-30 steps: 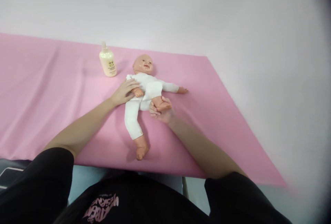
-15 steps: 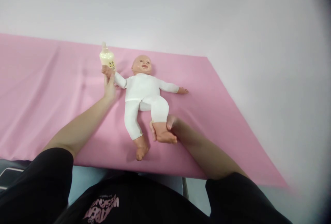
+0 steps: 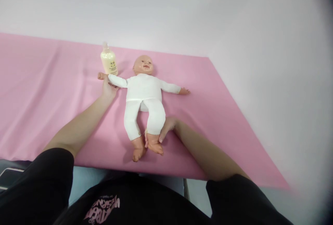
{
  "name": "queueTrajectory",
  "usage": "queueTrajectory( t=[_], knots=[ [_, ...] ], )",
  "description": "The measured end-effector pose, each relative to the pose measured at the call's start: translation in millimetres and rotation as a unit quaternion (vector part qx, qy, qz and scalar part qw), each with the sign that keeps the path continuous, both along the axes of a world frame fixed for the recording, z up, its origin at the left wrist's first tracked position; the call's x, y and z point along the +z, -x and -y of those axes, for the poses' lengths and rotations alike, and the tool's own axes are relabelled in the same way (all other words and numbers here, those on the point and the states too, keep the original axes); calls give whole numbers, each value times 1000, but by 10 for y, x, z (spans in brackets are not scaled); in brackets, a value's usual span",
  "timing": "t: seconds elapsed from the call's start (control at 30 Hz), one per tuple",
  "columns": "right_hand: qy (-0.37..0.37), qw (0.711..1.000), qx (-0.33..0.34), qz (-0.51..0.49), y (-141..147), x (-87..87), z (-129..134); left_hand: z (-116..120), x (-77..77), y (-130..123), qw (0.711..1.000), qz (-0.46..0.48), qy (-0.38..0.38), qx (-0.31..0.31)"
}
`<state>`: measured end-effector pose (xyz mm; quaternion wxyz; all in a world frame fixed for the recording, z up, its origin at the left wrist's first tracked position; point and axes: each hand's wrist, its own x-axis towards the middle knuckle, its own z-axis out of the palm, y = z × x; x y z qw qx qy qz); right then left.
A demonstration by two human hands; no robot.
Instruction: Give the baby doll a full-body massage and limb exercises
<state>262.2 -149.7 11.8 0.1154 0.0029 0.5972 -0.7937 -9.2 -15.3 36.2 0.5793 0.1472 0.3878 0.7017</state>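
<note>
A baby doll (image 3: 144,88) with a white cloth body lies on its back on a pink sheet, head away from me. My left hand (image 3: 109,87) is closed around the doll's outstretched arm on the left, near the wrist, with part of the fingers under the sleeve. Lower down, my right hand (image 3: 166,129) grips the doll's leg on the right just above the foot; the thumb shows on one side and fingertips on the other. The doll's other leg rests on the sheet beside it.
Just beyond my left hand stands a bottle of pale yellow liquid (image 3: 109,60) with a clear cap. The pink sheet (image 3: 208,114) covers a table whose near edge is at my body. A dark, light-rimmed object (image 3: 10,178) sits at the lower left.
The doll's held leg has come down and left, next to the other leg, with my right hand. The held arm has lowered and straightened outward in my left hand, uncovering the bottle's label.
</note>
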Motion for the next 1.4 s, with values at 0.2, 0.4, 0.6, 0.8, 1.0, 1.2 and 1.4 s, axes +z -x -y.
queueTrajectory(
  t=[0.2,0.4,0.6,0.8,1.0,1.2,1.4],
  knots=[
    [6,1000,4,-5,19,21,-3,-36,-63,20,999,-34,-6,-3],
    [54,997,11,-46,-43,-25,-6,-224,-368,98,960,-252,-122,-26],
    [216,927,-68,-300,-95,-239,-51,-121,-421,38,863,-413,-289,-41],
    [266,855,-357,-264,-69,-64,-92,195,-220,-121,653,-577,-465,-157],
    [261,793,-537,-118,-84,-144,-161,202,-164,-135,533,-659,-500,-180],
    [262,789,-549,-85,-59,-128,-142,177,-197,-125,519,-659,-518,-166],
    [247,789,-558,-70,-41,-75,-128,206,-164,-124,545,-649,-499,-179]
  ],
)
